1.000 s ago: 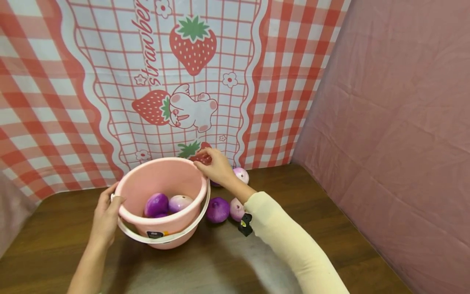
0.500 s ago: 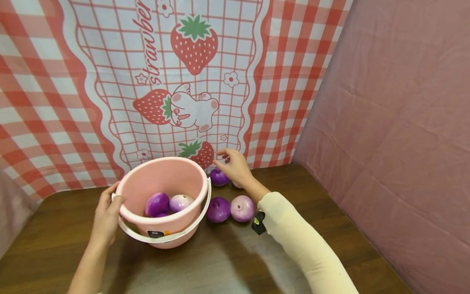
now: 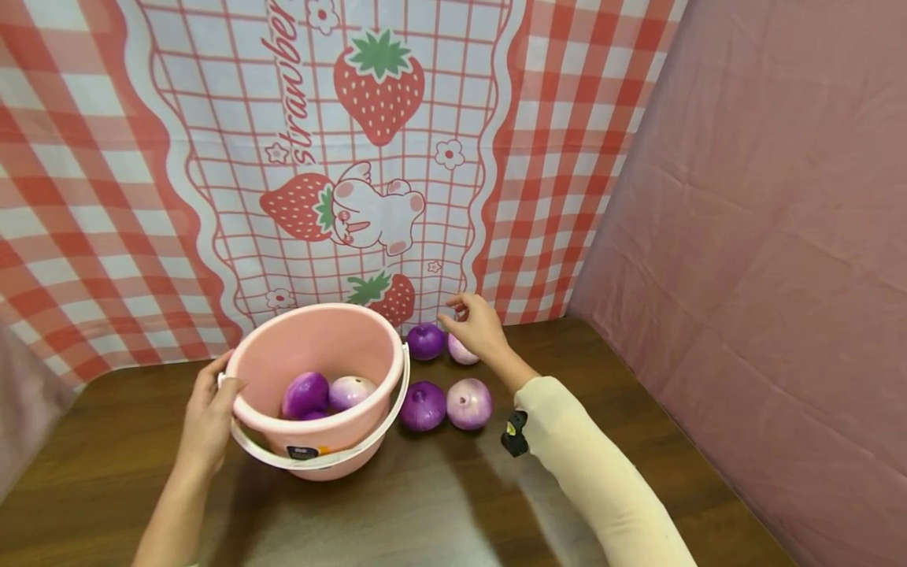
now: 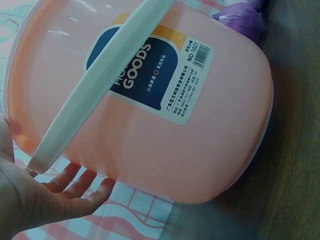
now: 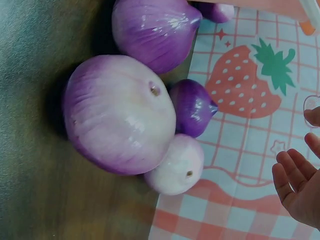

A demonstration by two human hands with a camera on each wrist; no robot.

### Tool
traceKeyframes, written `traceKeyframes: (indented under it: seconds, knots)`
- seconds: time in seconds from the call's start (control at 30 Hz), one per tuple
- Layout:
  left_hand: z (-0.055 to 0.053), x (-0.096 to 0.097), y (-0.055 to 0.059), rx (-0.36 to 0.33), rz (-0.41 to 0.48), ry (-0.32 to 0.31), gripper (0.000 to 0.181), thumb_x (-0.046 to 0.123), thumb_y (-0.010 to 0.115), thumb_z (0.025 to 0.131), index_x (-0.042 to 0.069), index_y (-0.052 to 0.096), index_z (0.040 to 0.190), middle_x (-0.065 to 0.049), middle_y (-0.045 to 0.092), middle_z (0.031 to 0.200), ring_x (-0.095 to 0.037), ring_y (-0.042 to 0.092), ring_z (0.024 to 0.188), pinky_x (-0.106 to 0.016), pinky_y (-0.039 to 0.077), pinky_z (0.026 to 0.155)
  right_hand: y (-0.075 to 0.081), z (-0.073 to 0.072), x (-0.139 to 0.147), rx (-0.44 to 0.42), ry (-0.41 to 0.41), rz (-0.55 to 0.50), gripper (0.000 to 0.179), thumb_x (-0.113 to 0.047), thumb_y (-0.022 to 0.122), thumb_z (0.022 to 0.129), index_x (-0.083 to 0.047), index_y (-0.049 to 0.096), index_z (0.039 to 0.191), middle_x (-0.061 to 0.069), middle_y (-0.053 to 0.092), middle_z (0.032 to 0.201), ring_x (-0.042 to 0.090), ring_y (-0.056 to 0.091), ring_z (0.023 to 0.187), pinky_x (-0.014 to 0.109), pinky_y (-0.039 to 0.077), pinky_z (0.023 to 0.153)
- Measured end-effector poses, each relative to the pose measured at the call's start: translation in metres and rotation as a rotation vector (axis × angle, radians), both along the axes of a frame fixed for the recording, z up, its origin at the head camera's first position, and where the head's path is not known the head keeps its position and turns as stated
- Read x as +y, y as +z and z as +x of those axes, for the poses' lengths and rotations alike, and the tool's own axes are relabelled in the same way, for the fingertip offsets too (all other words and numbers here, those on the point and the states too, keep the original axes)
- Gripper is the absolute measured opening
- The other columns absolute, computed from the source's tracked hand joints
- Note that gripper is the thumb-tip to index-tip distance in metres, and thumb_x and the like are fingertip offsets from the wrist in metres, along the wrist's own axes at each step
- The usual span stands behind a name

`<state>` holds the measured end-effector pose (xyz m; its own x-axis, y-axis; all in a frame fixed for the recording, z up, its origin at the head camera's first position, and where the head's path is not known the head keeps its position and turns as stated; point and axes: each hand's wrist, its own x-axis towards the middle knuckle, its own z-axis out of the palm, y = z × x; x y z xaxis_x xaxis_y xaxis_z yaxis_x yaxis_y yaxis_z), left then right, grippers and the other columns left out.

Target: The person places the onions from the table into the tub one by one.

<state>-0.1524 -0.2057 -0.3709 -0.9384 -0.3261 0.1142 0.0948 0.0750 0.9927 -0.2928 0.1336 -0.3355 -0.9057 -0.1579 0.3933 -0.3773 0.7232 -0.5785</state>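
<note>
My left hand (image 3: 205,413) grips a pink bucket (image 3: 298,342) at its left rim, thumb over the edge and fingers along the outside. A white handle (image 4: 95,80) hangs down across the bucket's front. Inside lie a purple onion (image 3: 306,394), a paler onion (image 3: 350,391) and part of another purple one. My right hand (image 3: 478,327) is in the air above the back onions, holding nothing, fingers loosely bent. To the bucket's right are a front purple onion (image 3: 423,406), a front pale onion (image 3: 469,404), a back purple onion (image 3: 426,342) and a partly hidden back pale onion (image 3: 460,350).
A brown wooden table (image 3: 453,504) carries everything. Behind it hangs a checked strawberry cloth (image 3: 538,197), close to the back onions. A pink cloth wall (image 3: 765,236) borders the right side. A black device (image 3: 515,433) sits on the right wrist.
My right hand has moved from the bucket's right rim rightward to above the back onions, uncovering the front pale onion and the back purple one. My left hand keeps its grip on the bucket.
</note>
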Motion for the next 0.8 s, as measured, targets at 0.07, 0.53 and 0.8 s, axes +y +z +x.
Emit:
traceKeyframes:
  seconds: [0.07,0.53,0.8]
  knots:
    - [0.0,0.0,0.0,-0.001,-0.002,0.0,0.053,0.017,0.046,0.094,0.006,0.03,0.145,0.009,0.042,0.12,0.008,0.05,0.093,-0.005,0.046,0.075,-0.002,-0.001,0.003,0.004,-0.006,-0.004,0.032,-0.026,0.069,0.083,-0.006,0.066,0.107,0.016,0.064,0.103,0.027,0.062,0.088,0.038,0.053,0.078]
    - [0.0,0.0,-0.001,0.008,-0.009,-0.001,0.053,0.017,0.046,0.095,0.006,0.03,0.144,0.005,0.042,0.123,0.008,0.051,0.092,-0.006,0.047,0.075,-0.024,-0.004,0.024,-0.053,-0.068,-0.053,0.034,-0.022,0.071,0.08,-0.003,0.065,0.107,0.017,0.065,0.104,0.032,0.062,0.096,0.04,0.051,0.083]
    - [0.0,0.0,-0.003,0.02,0.017,-0.004,0.053,0.017,0.046,0.094,0.005,0.031,0.144,0.012,0.043,0.115,0.007,0.052,0.092,-0.006,0.047,0.076,-0.036,-0.008,0.032,-0.069,-0.081,-0.045,0.036,-0.022,0.069,0.081,0.002,0.064,0.107,0.021,0.063,0.106,0.034,0.061,0.1,0.041,0.051,0.087]
